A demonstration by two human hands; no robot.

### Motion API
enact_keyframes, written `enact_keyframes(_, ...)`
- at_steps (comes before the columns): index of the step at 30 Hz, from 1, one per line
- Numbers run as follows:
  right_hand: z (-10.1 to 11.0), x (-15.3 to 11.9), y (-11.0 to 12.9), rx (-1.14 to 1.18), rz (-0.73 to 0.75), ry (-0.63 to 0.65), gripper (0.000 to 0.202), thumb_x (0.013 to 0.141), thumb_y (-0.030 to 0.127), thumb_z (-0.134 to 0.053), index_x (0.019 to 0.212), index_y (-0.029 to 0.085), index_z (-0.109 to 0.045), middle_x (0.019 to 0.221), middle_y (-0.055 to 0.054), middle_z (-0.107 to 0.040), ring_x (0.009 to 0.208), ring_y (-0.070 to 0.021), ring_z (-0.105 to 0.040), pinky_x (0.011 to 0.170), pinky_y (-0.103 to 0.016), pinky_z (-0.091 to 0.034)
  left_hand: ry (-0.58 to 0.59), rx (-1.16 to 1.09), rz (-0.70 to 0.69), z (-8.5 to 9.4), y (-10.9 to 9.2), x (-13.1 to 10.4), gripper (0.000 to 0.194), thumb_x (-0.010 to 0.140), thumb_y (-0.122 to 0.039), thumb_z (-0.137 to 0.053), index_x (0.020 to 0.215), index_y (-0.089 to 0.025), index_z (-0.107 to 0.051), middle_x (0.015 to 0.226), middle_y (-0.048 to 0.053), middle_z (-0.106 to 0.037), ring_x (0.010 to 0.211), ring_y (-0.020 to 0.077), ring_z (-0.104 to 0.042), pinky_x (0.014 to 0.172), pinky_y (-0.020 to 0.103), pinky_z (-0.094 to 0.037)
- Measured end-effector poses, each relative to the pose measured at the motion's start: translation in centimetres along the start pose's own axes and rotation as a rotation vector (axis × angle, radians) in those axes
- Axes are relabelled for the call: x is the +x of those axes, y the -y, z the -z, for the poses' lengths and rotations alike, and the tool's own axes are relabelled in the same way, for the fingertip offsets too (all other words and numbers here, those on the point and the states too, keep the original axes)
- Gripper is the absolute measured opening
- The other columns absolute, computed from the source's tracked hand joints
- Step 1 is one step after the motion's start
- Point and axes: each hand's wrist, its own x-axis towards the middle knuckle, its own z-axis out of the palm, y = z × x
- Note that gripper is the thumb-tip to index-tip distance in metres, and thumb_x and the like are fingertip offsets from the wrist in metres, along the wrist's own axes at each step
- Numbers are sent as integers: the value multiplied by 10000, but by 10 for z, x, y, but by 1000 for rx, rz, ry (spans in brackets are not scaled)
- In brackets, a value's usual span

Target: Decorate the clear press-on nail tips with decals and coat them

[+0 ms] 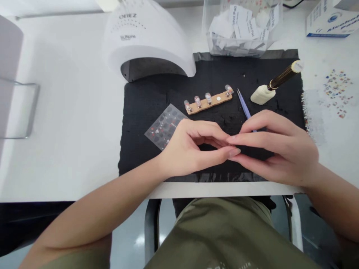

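Presently the left grip (193, 149) comes in from the lower left, fingers curved and thumb stretched toward its mate; the right grip (283, 149) reaches across from the other side, index and middle fingers extended, thumb below. Fingertips meet in a near-shut pinch; whether anything is pinched cannot be told. Count outward: 1 pair of tweezers (244, 104), points away from the wearer, partly behind the right fingers; 1 clear sheet (161, 129), partly covered by the left; 1 wooden strip (202, 107) just beyond, bearing 4 nail tips (208, 98) and 1 white disc (218, 98); 1 cream bottle (262, 95), brown-handled. All lie on 1 black mat (146, 160). Farther out on the bench (70, 93): 1 white lamp (148, 41), 1 clear bin (213, 48) of packets (241, 22), 1 carton (331, 22).
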Motion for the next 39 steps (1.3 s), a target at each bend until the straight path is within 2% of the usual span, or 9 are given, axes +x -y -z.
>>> enact_keyframes(4,-2,-3,0,142,-130,13,452,1023,339,-840,1438,269,-673,1088,-54,-766,998,-224,-748,906,-416,-695,0,103,-121,2,-1,0,80,881,-133,-930,897,-202,-892,872,28,-887,752,152,-846,726,217,-720)
enact_keyframes(6,-3,-6,-1,234,-217,18,526,1019,411,-848,1485,286,-638,1131,-59,-752,984,-227,-727,866,-419,-673,10,175,-228,3,0,1,97,898,-125,-923,926,-210,-887,880,20,-888,739,139,-836,714,210,-707)
enact_keyframes(9,-4,-6,-4,250,-304,61,466,999,533,-856,1339,267,-681,1090,-44,-746,845,-189,-663,734,-381,-604,21,275,-385,3,5,0,139,909,-143,-936,997,-225,-865,905,11,-886,748,132,-828,726,216,-703)
enact_keyframes(12,-3,-2,-6,232,-300,196,431,983,620,-844,1090,236,-682,945,-17,-723,724,-151,-589,650,-350,-516,-19,314,-465,0,10,-3,237,898,-167,-965,1066,-219,-806,964,13,-873,789,132,-833,781,222,-724)
enact_keyframes(17,-1,4,-4,240,-242,310,472,1049,669,-724,1039,203,-652,918,-15,-700,701,-126,-568,618,-304,-451,-14,253,-431,-3,12,-11,413,905,-181,-975,1135,-237,-636,968,-25,-781,842,131,-843,836,222,-735)
enact_keyframes(23,-2,2,-3,198,-175,384,499,1079,688,-651,950,214,-570,772,59,-577,604,-86,-494,559,-246,-397,93,304,-432,-1,14,-14,446,957,-192,-911,1087,-287,-495,1006,-15,-785,882,165,-855,794,271,-740)
enact_keyframes(27,-2,2,-3,189,-159,411,531,1105,722,-569,928,222,-549,743,56,-584,580,-91,-498,557,-254,-363,126,340,-456,0,15,-11,458,965,-212,-897,1032,-285,-451,968,-10,-777,822,161,-830,731,275,-714)
enact_keyframes(32,0,0,-2,157,-127,442,501,1131,686,-538,995,209,-610,750,40,-617,617,-119,-547,588,-272,-361,140,377,-532,-1,15,-7,515,947,-252,-942,961,-264,-427,906,-12,-752,751,134,-786,640,227,-645)
enact_keyframes(39,0,-2,-3,183,-131,469,498,1128,676,-558,1038,195,-652,797,15,-670,653,-133,-591,613,-282,-374,136,367,-510,-2,15,-9,522,942,-224,-909,952,-279,-390,900,-13,-740,752,143,-792,593,238,-625)
